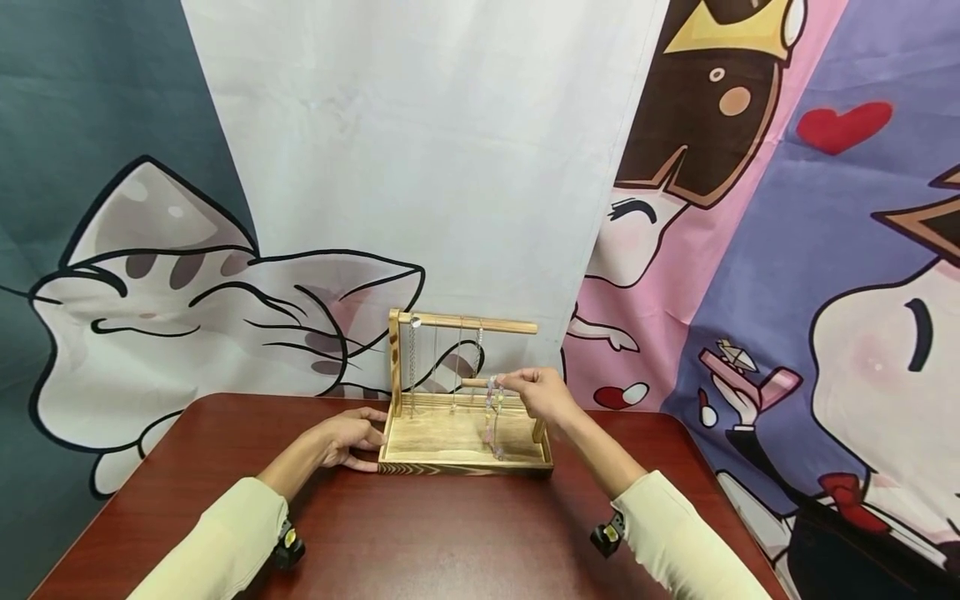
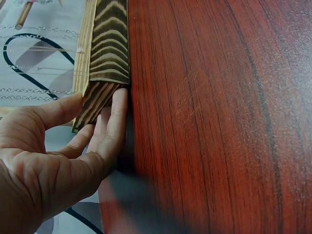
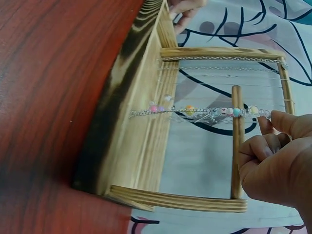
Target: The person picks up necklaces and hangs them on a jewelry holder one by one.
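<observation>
A wooden jewelry stand (image 1: 431, 437) with a tray base stands on the table. My left hand (image 1: 349, 438) holds its left end; in the left wrist view, the thumb lies at the upper rim and other fingers reach the underside of the dark-grained base (image 2: 109, 44). Over the short lower rod (image 3: 237, 161) hangs a beaded necklace (image 3: 224, 111) with pastel beads and a silver chain, its lower end down at the tray. Thumb and finger of my right hand (image 1: 543, 394) pinch the necklace's top by the rod.
Several thin chains (image 1: 412, 367) hang from the longer upper rod (image 1: 513, 326). The reddish-brown table (image 1: 420, 542) extends in front of the stand. Behind it hangs a cartoon-printed cloth (image 1: 420, 167).
</observation>
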`<state>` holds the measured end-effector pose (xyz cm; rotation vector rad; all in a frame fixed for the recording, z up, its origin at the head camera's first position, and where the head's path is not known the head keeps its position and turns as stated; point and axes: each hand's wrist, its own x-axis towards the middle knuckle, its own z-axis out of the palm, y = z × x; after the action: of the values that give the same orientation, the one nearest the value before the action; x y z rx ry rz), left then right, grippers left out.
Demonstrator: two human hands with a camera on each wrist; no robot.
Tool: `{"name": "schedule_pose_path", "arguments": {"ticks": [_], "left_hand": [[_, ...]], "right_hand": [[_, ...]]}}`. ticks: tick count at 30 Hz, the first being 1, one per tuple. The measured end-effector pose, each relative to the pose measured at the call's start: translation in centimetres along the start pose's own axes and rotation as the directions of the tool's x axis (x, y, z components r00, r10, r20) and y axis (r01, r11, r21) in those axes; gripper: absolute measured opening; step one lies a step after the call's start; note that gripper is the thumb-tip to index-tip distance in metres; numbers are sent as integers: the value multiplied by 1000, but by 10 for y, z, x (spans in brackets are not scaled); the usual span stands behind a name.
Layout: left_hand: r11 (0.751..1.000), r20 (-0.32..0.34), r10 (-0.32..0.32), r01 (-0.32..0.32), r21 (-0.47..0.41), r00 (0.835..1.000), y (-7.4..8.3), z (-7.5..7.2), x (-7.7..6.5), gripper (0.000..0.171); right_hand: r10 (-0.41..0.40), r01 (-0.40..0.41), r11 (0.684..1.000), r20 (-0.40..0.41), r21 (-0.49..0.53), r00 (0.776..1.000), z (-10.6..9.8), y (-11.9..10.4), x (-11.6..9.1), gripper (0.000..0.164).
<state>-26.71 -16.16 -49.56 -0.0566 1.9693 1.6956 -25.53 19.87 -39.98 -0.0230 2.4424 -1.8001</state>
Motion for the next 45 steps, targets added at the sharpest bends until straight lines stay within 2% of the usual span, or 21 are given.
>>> {"name": "schedule_pose_path", "arguments": {"ticks": [10,15,23,35,45], "left_hand": [[1000,-5,-4,4,2,1000,-1,1,0,67],[1000,-2,-2,2,0,1000,0,1,0,67],[1000,4,1,-1,3,1000,1,1,-1,67],[1000,6,4,-4,4,1000,-1,1,0,66],[1000,8,1,-1,4,1000,1,0,-1,68]], "right_hand": [[2,-6,995,38,97,999,-9,-16,2,30],[-9,4,992,40,125,999,-15,-27,3,22],[-32,27,990,37,141,999,-23,-40,4,14],[-77,68,983,46,168,996,-34,-61,0,15],[-128,125,982,10,138,992,-47,-83,0,17]]}}
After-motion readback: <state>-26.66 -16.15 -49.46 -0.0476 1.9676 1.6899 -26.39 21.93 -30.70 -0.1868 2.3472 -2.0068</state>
